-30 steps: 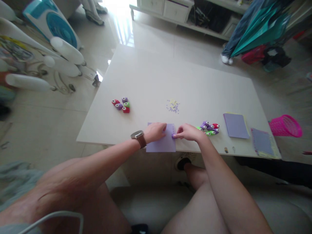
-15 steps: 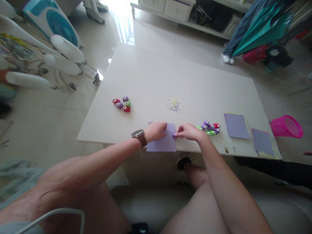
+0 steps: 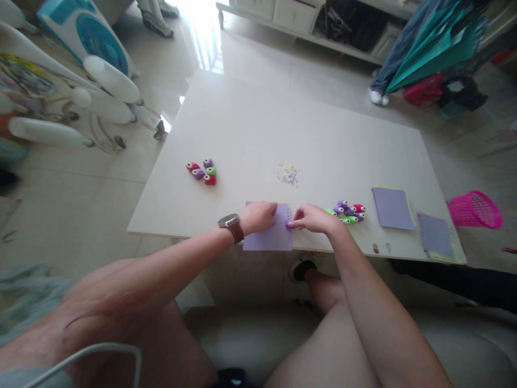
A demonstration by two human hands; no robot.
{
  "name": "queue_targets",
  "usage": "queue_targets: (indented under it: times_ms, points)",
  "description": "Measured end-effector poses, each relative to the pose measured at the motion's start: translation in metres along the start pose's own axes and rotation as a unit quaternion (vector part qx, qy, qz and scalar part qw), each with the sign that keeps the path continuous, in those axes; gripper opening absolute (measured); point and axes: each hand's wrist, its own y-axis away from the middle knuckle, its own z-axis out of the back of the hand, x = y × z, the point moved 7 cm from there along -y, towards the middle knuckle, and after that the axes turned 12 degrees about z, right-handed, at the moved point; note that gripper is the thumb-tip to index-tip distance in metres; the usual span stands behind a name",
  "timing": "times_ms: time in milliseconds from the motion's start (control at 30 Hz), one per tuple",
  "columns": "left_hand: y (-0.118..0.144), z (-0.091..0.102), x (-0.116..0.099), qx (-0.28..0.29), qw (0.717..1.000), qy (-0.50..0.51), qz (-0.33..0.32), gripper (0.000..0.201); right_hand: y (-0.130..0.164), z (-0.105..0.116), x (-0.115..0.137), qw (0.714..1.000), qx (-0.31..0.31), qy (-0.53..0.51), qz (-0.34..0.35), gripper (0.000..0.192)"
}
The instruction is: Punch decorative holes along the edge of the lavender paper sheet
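A purple paper sheet (image 3: 269, 237) lies at the near edge of the white table (image 3: 283, 124). My left hand (image 3: 258, 215), with a brown-strapped watch on the wrist, presses flat on the sheet's upper left part. My right hand (image 3: 313, 218) pinches a small purple craft punch (image 3: 289, 223) on the sheet's right edge, where a row of small holes runs. A cluster of small coloured punches (image 3: 348, 212) sits just right of my right hand. Another cluster of punches (image 3: 202, 172) lies to the left. A little pile of punched paper bits (image 3: 287, 174) lies beyond the sheet.
Two stacks of purple paper (image 3: 392, 208) (image 3: 436, 235) lie at the table's right end. A pink basket (image 3: 475, 209) stands on the floor to the right. White plastic furniture and a fan (image 3: 89, 46) stand at the left. My knees are below the table edge.
Nothing has clearly changed apart from a slight shift of the camera; both hands stay on the sheet and the punch.
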Motion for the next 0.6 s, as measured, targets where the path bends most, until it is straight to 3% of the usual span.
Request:
queue_targets:
  times_ms: [600]
  points:
    - [-0.0013, -0.0014, 0.0007, 0.001, 1.000, 0.001, -0.002, 0.018, 0.0003, 0.0020, 0.0003, 1.000, -0.018, 0.002, -0.008, 0.024]
